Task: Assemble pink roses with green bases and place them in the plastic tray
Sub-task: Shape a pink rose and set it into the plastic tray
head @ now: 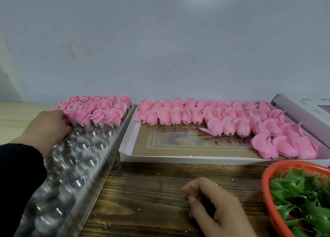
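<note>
Left hand (47, 125) reaching to the far left corner of the plastic tray (107, 147), fingers curled down against a pink rose at the edge of the seated cluster — closed on it or only pressing it in, cannot tell, fingertips hidden by the knuckles. Right hand (212, 206) resting on the bench (151, 192), fingers loosely curled together, nothing visible in them. From the head view: assembled roses (100, 111) filling the far rows of the tray, green points showing beneath them, clear cups nearer in still bare. Bare rose heads (223, 124) lying in rows in the shallow cardboard box (125, 158), short stubs poking from their bottoms. Green bases (300, 201) heaped in the orange basket (266, 183) at right. Likely very light and soft, petals easily creased or shed — best taken low, near the stub, not by the outer petals. Bases probably thin, springy plastic, apt to tangle, so picked singly by a point.
</note>
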